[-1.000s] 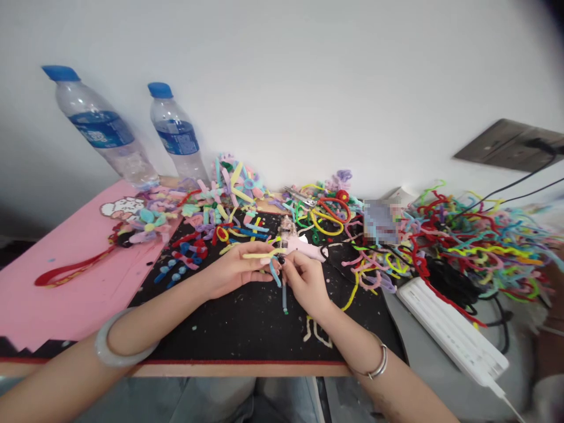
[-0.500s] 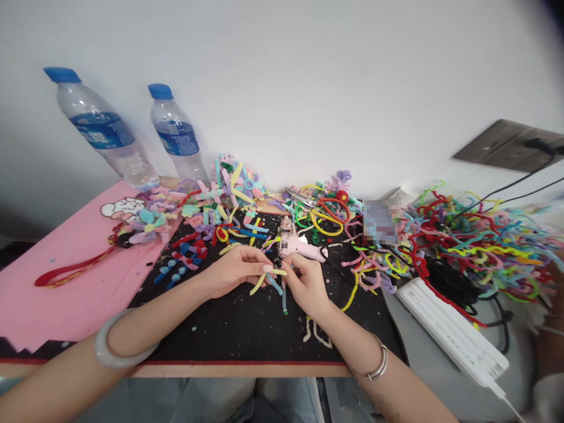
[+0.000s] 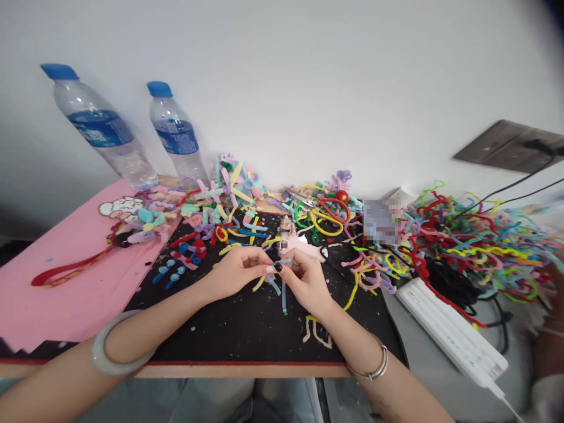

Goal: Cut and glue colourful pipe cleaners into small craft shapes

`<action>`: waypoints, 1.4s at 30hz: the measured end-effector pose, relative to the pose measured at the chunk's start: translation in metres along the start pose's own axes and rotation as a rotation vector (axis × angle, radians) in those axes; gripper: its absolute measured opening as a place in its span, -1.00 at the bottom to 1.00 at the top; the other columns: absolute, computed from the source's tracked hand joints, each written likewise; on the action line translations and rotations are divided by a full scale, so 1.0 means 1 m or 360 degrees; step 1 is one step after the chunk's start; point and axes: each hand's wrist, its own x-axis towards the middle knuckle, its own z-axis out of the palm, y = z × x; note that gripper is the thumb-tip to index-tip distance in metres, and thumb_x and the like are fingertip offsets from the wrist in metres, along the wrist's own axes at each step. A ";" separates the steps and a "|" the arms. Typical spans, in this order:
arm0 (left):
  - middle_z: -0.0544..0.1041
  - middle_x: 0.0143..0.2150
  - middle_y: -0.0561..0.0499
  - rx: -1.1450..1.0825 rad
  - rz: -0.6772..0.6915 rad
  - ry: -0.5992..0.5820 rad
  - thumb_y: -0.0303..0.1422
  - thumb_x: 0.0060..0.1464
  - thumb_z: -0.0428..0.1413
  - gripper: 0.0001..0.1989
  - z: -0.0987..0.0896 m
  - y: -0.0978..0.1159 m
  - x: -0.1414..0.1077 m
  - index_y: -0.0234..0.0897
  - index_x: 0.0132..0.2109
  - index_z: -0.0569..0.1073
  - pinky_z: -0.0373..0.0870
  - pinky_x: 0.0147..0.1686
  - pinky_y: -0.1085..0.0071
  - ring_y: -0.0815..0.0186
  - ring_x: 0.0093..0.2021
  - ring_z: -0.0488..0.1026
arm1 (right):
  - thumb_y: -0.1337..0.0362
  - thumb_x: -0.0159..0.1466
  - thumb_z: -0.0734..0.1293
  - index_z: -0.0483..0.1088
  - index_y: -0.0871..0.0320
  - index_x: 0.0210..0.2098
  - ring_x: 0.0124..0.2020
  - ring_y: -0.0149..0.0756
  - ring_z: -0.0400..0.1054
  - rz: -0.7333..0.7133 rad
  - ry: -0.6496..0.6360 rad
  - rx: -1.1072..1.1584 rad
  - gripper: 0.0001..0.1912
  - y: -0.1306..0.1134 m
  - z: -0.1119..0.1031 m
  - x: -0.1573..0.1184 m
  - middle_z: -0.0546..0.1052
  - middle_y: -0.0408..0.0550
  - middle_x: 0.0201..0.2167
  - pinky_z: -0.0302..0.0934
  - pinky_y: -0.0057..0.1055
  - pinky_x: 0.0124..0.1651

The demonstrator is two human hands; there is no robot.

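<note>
Over the black mat (image 3: pixel 220 335), my left hand (image 3: pixel 240 271) and my right hand (image 3: pixel 306 281) meet fingertip to fingertip. Pinched between them are a light blue pipe cleaner (image 3: pixel 274 286) and a yellow pipe cleaner (image 3: pixel 259 284), whose ends hang below my left fingers. A short blue end also pokes out above my right thumb. Fingers cover the spot where the pieces cross. Just beyond my hands lies a pink glue gun (image 3: pixel 311 251), partly hidden. A thin grey-blue stick (image 3: pixel 284 299) lies on the mat below my fingertips.
Two water bottles (image 3: pixel 103 132) stand at the back left beside pink sheets (image 3: pixel 83 258). Pipe-cleaner pieces (image 3: pixel 189 249) line the mat's back, near scissors (image 3: pixel 299 195). A big tangled pile of pipe cleaners (image 3: pixel 480 235) and a white power strip (image 3: pixel 453 332) are at right.
My fingertips have come closer together. The yellow end that stretched across toward my right hand no longer shows, and a light blue end now appears above my right thumb.
</note>
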 end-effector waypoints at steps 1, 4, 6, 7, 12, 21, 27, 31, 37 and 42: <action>0.46 -0.57 0.10 0.0012 0.0012 0.0020 -0.34 -0.03 0.18 -0.85 0.000 0.001 0.000 -0.35 -0.45 0.46 0.17 -0.57 0.57 0.47 -0.59 0.29 | 0.15 0.22 0.31 0.27 0.15 -0.41 -0.61 -0.46 0.10 -0.0001 -0.0015 0.0002 -0.79 0.000 0.000 0.000 0.27 -0.24 -0.60 -0.02 -0.50 -0.55; 0.49 -0.55 0.07 0.0037 0.0017 0.0076 -0.31 -0.03 0.18 -0.84 0.000 0.000 0.000 -0.35 -0.41 0.49 0.19 -0.57 0.56 0.46 -0.59 0.30 | 0.16 0.25 0.28 0.23 0.13 -0.36 -0.59 -0.45 0.11 -0.0022 -0.0001 -0.0067 -0.82 0.002 -0.002 0.001 0.27 -0.24 -0.58 -0.01 -0.50 -0.54; 0.51 -0.53 0.05 0.0039 0.0006 0.0112 -0.29 -0.04 0.19 -0.82 -0.001 -0.003 0.000 -0.35 -0.36 0.51 0.21 -0.58 0.54 0.45 -0.59 0.31 | 0.19 0.28 0.25 0.19 0.11 -0.34 -0.59 -0.44 0.11 -0.0050 0.0020 -0.0147 -0.84 0.003 -0.003 0.001 0.26 -0.24 -0.56 -0.01 -0.50 -0.54; 0.51 -0.52 0.05 0.0035 -0.0002 0.0122 -0.28 -0.05 0.19 -0.81 -0.001 -0.004 0.000 -0.35 -0.34 0.52 0.21 -0.58 0.54 0.45 -0.59 0.31 | 0.21 0.29 0.23 0.18 0.11 -0.35 -0.59 -0.44 0.11 -0.0072 0.0001 -0.0205 -0.85 0.002 -0.004 0.002 0.26 -0.24 -0.56 -0.01 -0.50 -0.53; 0.52 -0.50 0.05 0.0013 -0.0004 0.0163 -0.29 -0.07 0.21 -0.79 0.000 -0.005 0.000 -0.34 -0.30 0.49 0.21 -0.59 0.54 0.44 -0.59 0.32 | 0.28 0.33 0.15 0.15 0.13 -0.53 -0.58 -0.43 0.09 -0.0289 -0.0109 -0.0605 -0.72 -0.002 -0.005 0.002 0.22 -0.23 -0.61 -0.04 -0.47 -0.48; 0.51 -0.52 0.10 -0.0019 -0.0068 0.0074 -0.33 -0.05 0.21 -0.81 0.000 0.000 0.000 -0.31 -0.25 0.49 0.27 -0.54 0.53 0.41 -0.55 0.40 | 0.31 0.31 0.14 0.15 0.12 -0.54 -0.58 -0.41 0.10 -0.0447 0.0032 -0.0973 -0.72 -0.002 -0.008 0.000 0.23 -0.20 -0.62 -0.04 -0.45 -0.48; 0.54 -0.51 0.07 -0.0138 -0.0180 0.0051 -0.32 -0.06 0.25 -0.80 -0.004 -0.010 0.003 -0.33 -0.27 0.53 0.29 -0.55 0.55 0.41 -0.54 0.43 | 0.30 0.30 0.19 0.23 0.12 -0.43 -0.61 -0.44 0.10 -0.0327 0.0106 -0.0750 -0.85 -0.003 -0.011 0.001 0.26 -0.23 -0.60 -0.01 -0.48 -0.51; 0.61 -0.37 0.01 -0.0473 -0.0225 0.0286 -0.29 -0.10 0.29 -0.58 -0.003 -0.012 0.004 -0.32 -0.05 0.50 0.34 -0.56 0.53 0.37 -0.49 0.46 | 0.30 0.27 0.22 0.24 0.12 -0.38 -0.62 -0.45 0.11 -0.0337 0.0318 -0.0701 -0.91 -0.005 -0.012 -0.003 0.25 -0.25 -0.61 -0.01 -0.49 -0.53; 0.63 -0.34 -0.01 -0.0884 -0.0272 0.0442 -0.35 -0.22 0.37 -0.65 0.000 -0.010 0.004 -0.33 -0.20 0.56 0.46 -0.32 0.51 0.40 -0.39 0.52 | 0.10 0.22 0.33 0.33 0.13 -0.50 -0.64 -0.46 0.18 -0.0532 0.0023 -0.0953 -0.73 -0.001 -0.005 -0.006 0.30 -0.24 -0.69 0.02 -0.50 -0.53; 0.62 -0.39 0.02 -0.0920 -0.0257 0.0480 -0.36 -0.25 0.38 -0.69 0.002 -0.010 0.003 -0.33 -0.28 0.56 0.48 -0.30 0.49 0.39 -0.41 0.53 | 0.22 0.28 0.27 0.39 0.13 -0.45 -0.65 -0.45 0.19 -0.0582 0.0008 -0.1108 -0.80 0.001 0.002 -0.006 0.36 -0.21 -0.68 0.01 -0.49 -0.53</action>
